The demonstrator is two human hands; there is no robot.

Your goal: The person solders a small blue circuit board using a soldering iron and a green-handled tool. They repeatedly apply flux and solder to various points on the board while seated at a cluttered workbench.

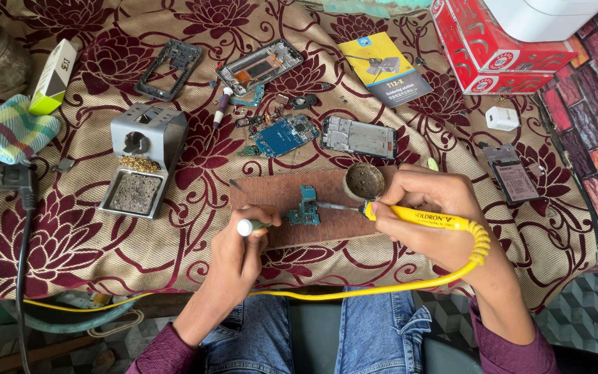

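My right hand (432, 216) grips a yellow soldering iron (417, 217); its metal tip touches a small teal circuit board (306, 206) lying on a brown wooden board (271, 197). My left hand (242, 253) holds a thin tool with a white round end (245, 227), its point resting at the circuit board's left edge. The iron's yellow coiled cord (477, 251) loops under my right wrist and runs left along the table's front edge.
A round tin of flux (364, 181) sits on the wooden board. A grey soldering stand with sponge (140, 159), phone frames (358, 137), a blue circuit board (282, 134), a booklet (385, 68), a red box (500, 48) and a black plug (10, 176) lie on the floral cloth.
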